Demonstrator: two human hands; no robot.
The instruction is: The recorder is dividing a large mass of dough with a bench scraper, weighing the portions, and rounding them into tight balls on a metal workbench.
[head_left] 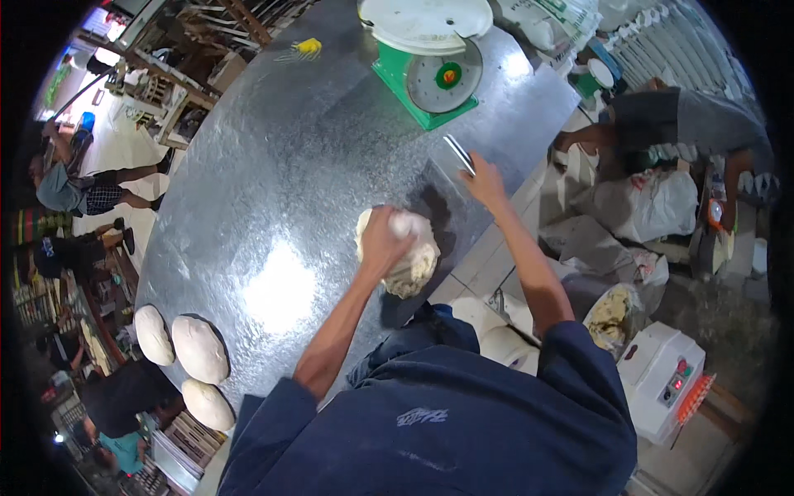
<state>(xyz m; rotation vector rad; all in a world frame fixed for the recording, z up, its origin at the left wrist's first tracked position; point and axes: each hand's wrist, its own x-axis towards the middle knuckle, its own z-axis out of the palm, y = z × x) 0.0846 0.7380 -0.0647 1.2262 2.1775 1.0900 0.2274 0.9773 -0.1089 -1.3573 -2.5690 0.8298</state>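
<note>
A rough lump of dough (420, 263) lies on the metal table near its edge, right in front of me. My left hand (386, 241) presses on top of it, with the fingers curled over the dough. My right hand (485, 180) is raised to the right of the dough and closed round a metal dough scraper (457, 154). The scraper is apart from the dough and points toward the scale. Three smooth pieces of dough, the largest of them a rounded loaf shape (199, 350), rest at the table's left edge.
A green dial scale (447, 78) with a white pan (426, 23) stands at the far side of the metal table (248, 182). Yellow string (308, 47) lies far left. A mixing bowl with dough (610, 318) and a white machine (662, 380) are at right. Other people work on both sides.
</note>
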